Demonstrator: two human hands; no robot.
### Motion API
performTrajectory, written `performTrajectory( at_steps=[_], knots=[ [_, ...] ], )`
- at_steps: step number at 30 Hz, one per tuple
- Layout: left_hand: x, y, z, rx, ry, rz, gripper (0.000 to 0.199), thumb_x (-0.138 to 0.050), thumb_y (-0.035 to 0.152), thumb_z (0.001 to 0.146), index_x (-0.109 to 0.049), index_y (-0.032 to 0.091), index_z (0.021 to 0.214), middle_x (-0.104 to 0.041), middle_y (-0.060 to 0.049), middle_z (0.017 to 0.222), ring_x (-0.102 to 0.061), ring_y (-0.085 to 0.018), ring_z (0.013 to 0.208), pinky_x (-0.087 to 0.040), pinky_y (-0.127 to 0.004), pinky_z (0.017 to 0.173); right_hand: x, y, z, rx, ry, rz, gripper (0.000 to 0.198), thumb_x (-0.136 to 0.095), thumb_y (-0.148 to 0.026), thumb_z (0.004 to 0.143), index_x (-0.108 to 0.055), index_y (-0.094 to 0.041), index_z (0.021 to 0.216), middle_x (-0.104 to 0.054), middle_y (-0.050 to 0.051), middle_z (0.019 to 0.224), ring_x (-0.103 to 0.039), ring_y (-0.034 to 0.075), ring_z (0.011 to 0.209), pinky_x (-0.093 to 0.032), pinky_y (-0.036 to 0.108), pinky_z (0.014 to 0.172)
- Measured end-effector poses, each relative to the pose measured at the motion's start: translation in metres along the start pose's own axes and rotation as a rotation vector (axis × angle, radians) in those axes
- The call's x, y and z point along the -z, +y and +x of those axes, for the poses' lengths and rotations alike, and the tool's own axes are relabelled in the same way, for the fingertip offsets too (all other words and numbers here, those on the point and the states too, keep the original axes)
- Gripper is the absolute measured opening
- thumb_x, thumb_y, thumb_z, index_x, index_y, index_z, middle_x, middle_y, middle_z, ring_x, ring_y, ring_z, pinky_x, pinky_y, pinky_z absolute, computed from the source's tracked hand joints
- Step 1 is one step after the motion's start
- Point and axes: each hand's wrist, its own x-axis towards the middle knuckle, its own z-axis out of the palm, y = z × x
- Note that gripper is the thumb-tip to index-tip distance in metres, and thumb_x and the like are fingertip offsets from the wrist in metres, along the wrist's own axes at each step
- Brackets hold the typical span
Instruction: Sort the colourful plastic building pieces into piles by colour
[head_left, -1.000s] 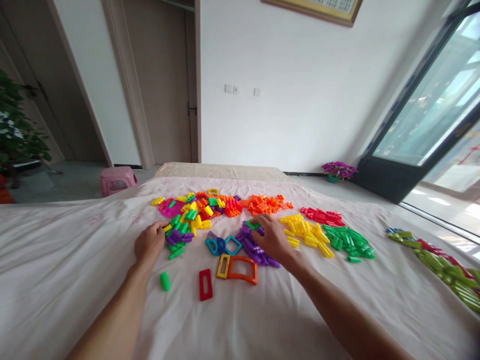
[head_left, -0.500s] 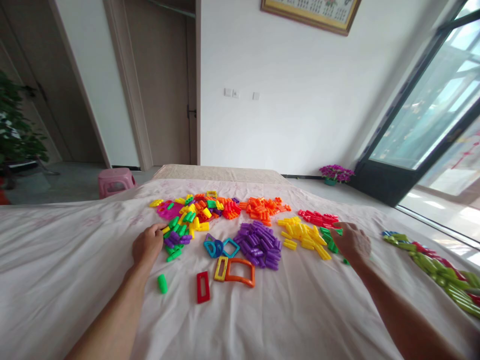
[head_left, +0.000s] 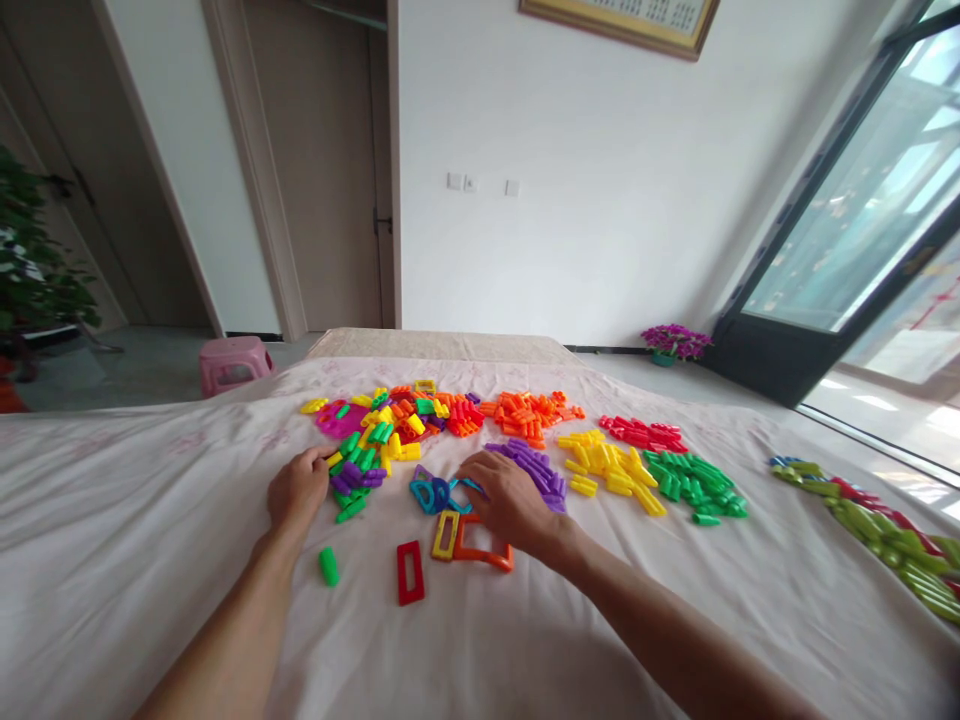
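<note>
Above the cloth [head_left: 450, 660], I should lift each piece straight up from the mixed pile [head_left: 365, 455] beside my left hand [head_left: 296, 487], so neighbours stay put. The purple pile [head_left: 536, 468] lies just beyond my right hand [head_left: 512, 498], whose underside is hidden: I cannot tell its grip. Well past it, flowers [head_left: 679, 341] fill a pot [head_left: 664, 358]. My left hand's fingertips meet a yellow tube [head_left: 334, 459]; whether pinched, I cannot tell.

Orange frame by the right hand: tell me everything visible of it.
The orange frame is a four-sided, plastic-looking piece with one large opening and a shiny surface. It lies on the cloth, its left side close beside the yellow frame. The right hand hides its far right part; whether the two touch cannot be told.
</note>
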Motion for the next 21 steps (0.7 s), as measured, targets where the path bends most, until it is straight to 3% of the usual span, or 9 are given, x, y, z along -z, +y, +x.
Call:
performTrajectory(
  at_steps=[4, 8, 21],
  knots=[
    [0.000, 0.000, 0.001, 0.009, -0.003, 0.005, 0.042, -0.036, 0.030, 0.090, -0.071, 0.029, 0.113, -0.074, -0.006, 0.110, -0.066, -0.026, 0.089, -0.042, -0.032, 0.069, -0.022, -0.018, 0.020, -0.083, -0.111, -0.119, 0.029, -0.061, -0.031, 0.091, -0.065, -0.021, 0.118, -0.066, 0.009, 0.113, -0.059, 0.023, 0.104, -0.045, 0.033, 0.087],
    [0.000, -0.001, 0.001, 0.001, -0.001, 0.009, 0.042, -0.036, 0.030, 0.090, -0.071, 0.029, 0.114, -0.074, -0.007, 0.110, -0.066, -0.026, 0.090, -0.042, -0.032, 0.070, -0.044, -0.020, 0.031, -0.146, -0.158, -0.152, 0.028, -0.060, -0.039, 0.092, -0.065, -0.023, 0.115, -0.066, 0.008, 0.109, -0.057, 0.023, 0.102, -0.043, 0.033, 0.085],
    [0.002, 0.002, 0.000, 0.003, -0.019, 0.001, 0.041, -0.036, 0.030, 0.090, -0.070, 0.028, 0.113, -0.073, -0.007, 0.112, -0.066, -0.027, 0.092, -0.043, -0.033, 0.071, -0.060, -0.014, 0.022, -0.082, -0.003, -0.068, 0.004, -0.060, -0.022, 0.089, -0.060, -0.021, 0.092, -0.063, 0.002, 0.093, -0.054, 0.016, 0.088, -0.038, 0.026, 0.079]
  ],
)
